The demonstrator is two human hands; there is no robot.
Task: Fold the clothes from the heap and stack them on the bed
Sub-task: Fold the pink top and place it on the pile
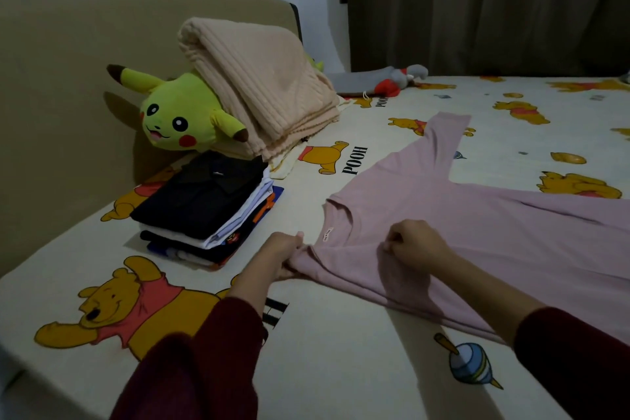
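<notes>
- On the bed (pixel 341 351), near its front edge: a pink top (pixel 477 215) lies spread flat, neckline toward the person, far sleeve stretched out toward the curtain side. Laid flat like this prob. so the fold lines come out even.
- L hand (pixel 284 256): fingers curled and clamped on the near shoulder/sleeve edge of the top, fabric bunched in the grip. Looks like it's holding that edge ready to carry it over.
- R hand (pixel 414 245): fingers curled tight together, pinching a ridge of cloth just right of the neckline, knuckles up. Likely marks the fold line while the L side is brought in.
- Both hands are on the same garment, apart from each other w/ the collar label between them.
- Stack of folded clothes (pixel 208 211) sits to the left, just beside the top but not touching it; dark item on top, white + printed ones under. Kept within reach so the next piece drops straight on.
- Behind the stack: yellow plush toy (pixel 174 116) leaning at the headboard, w/ a folded beige blanket (pixel 266 85) resting partly on it.
- Heap of unfolded clothes: not in view, can't tell how much is left.
- Judgement: first fold of this top is just starting; several pieces already done.
</notes>
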